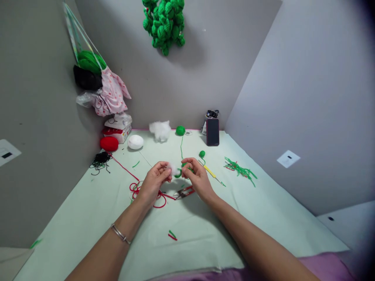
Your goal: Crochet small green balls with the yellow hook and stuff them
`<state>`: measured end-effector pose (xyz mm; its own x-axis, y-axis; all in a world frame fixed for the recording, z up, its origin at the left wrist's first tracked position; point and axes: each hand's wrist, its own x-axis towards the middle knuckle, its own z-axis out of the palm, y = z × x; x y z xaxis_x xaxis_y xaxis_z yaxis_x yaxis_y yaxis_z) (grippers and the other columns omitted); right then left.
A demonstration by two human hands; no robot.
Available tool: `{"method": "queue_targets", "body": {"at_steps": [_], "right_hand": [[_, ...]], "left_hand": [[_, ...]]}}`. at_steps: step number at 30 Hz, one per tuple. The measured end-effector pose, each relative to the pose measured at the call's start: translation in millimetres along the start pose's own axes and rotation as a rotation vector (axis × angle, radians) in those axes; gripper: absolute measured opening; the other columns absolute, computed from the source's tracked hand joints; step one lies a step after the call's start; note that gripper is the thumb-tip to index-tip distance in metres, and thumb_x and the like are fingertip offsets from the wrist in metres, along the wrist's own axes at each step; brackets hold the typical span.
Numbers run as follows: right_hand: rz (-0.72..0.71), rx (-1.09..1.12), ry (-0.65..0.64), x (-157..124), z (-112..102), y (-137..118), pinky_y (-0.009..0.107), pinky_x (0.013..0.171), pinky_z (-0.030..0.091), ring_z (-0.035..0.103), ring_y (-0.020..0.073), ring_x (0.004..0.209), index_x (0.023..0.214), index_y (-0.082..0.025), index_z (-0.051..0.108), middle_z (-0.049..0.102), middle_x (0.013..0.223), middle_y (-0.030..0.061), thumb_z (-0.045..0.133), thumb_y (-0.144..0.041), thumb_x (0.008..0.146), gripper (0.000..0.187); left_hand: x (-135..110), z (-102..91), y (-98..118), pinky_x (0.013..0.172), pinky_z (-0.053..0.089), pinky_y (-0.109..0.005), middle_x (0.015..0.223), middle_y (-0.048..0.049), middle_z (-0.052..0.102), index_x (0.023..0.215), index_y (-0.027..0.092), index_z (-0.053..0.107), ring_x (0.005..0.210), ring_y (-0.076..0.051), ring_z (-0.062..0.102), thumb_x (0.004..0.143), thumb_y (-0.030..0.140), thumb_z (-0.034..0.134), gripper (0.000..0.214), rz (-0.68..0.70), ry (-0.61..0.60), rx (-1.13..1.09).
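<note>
Above the middle of the table, my left hand (158, 175) pinches a small tuft of white stuffing (174, 169). Close beside it, my right hand (195, 173) is closed on a small green crocheted piece (186, 167), partly hidden by my fingers. The tuft and the green piece are side by side; whether they touch I cannot tell. Beneath my right hand lie thread snips (184, 192) with red handles. Loose red yarn (159, 199) curls under my left hand. To the right rests a crochet hook (211, 171) with a yellow handle.
At the back stand a red yarn ball (109, 143), a white yarn ball (135, 142), a heap of stuffing (160, 130), a green yarn ball (180, 130) and a phone (213, 132). Green yarn scraps (241, 171) lie right. Green crocheted pieces (165, 25) hang on the wall.
</note>
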<state>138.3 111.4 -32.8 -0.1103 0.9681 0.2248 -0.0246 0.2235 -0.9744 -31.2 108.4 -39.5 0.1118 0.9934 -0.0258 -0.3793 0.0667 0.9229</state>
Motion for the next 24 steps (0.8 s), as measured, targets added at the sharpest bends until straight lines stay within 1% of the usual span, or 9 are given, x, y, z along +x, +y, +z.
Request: {"method": "queue_targets", "body": {"at_steps": [3,6,9,12,16,19,21,22,24], "right_hand": [[-0.029,0.013,-0.029,-2,0,-1,0.031,0.070,0.041,0.054,0.0163,0.070,0.105,-0.022,0.059,0.058,0.070,-0.0045,0.065,-0.034,0.086,0.023],[-0.042,0.030,-0.082,-3,-1,-3,0.031,0.071,0.042,0.055,0.0163,0.072,0.107,-0.022,0.060,0.058,0.073,-0.0039,0.067,-0.038,0.087,0.026],[-0.035,0.039,-0.139,-4,-2,-5,0.031,0.070,0.043,0.054,0.0156,0.071,0.109,-0.022,0.061,0.057,0.075,-0.0037,0.068,-0.040,0.089,0.028],[-0.027,0.029,-0.184,-5,-2,-9,0.031,0.069,0.043,0.055,0.0155,0.070,0.109,-0.022,0.061,0.056,0.074,-0.0039,0.068,-0.043,0.089,0.029],[-0.014,-0.024,-0.202,-5,-2,-12,0.030,0.070,0.043,0.055,0.0156,0.070,0.112,-0.022,0.060,0.058,0.075,-0.0039,0.068,-0.042,0.090,0.031],[0.022,-0.082,-0.185,-4,-5,-12,0.029,0.068,0.042,0.054,0.0159,0.071,0.112,-0.022,0.058,0.059,0.074,-0.0037,0.064,-0.043,0.092,0.029],[0.057,-0.128,-0.193,-2,-8,-11,0.028,0.065,0.039,0.052,0.0153,0.069,0.105,-0.022,0.060,0.060,0.073,-0.0028,0.062,-0.045,0.094,0.026],[0.076,-0.150,-0.210,-1,-10,-10,0.028,0.063,0.037,0.049,0.0145,0.067,0.097,-0.021,0.061,0.060,0.071,-0.0024,0.062,-0.047,0.094,0.027],[0.113,-0.180,-0.262,1,-12,-8,0.027,0.058,0.032,0.043,0.0125,0.061,0.080,-0.019,0.061,0.055,0.066,-0.0029,0.064,-0.052,0.092,0.035]], "left_hand": [[0,-0.5,-1,0.069,0.047,-0.023,0.071,0.0044,0.067,0.102,0.019,0.069,0.065,-0.012,0.060,0.066,0.036,0.094,0.047,-0.042,-0.031,-0.003],[-2,0.8,-1,0.077,0.052,-0.026,0.083,-0.0025,0.074,0.097,0.016,0.072,0.077,-0.015,0.066,0.066,0.038,0.094,0.044,-0.088,-0.090,-0.005],[-4,3.6,1,0.087,0.056,-0.033,0.094,-0.0065,0.076,0.093,0.016,0.072,0.089,-0.020,0.069,0.069,0.041,0.091,0.039,-0.112,-0.151,-0.023],[-7,6.8,2,0.085,0.059,-0.038,0.092,-0.0065,0.076,0.094,0.017,0.069,0.086,-0.022,0.071,0.070,0.042,0.089,0.040,-0.119,-0.181,-0.036],[-5,7.6,-2,0.083,0.059,-0.037,0.083,-0.0031,0.074,0.095,0.018,0.067,0.078,-0.019,0.070,0.070,0.037,0.085,0.037,-0.080,-0.126,-0.017],[-1,3.9,-6,0.084,0.056,-0.033,0.089,-0.0022,0.075,0.103,0.017,0.068,0.080,-0.017,0.070,0.071,0.031,0.080,0.037,-0.022,-0.048,0.025],[1,1.4,-8,0.082,0.054,-0.030,0.090,-0.0016,0.075,0.106,0.017,0.070,0.080,-0.017,0.069,0.071,0.026,0.078,0.037,0.015,-0.009,0.071],[2,0.7,-8,0.080,0.052,-0.029,0.088,-0.0014,0.075,0.106,0.016,0.070,0.079,-0.017,0.068,0.071,0.025,0.077,0.037,0.029,0.000,0.098],[1,1.1,-8,0.076,0.050,-0.029,0.083,-0.0010,0.075,0.104,0.016,0.070,0.075,-0.017,0.067,0.071,0.024,0.076,0.035,0.052,0.006,0.147]]}}
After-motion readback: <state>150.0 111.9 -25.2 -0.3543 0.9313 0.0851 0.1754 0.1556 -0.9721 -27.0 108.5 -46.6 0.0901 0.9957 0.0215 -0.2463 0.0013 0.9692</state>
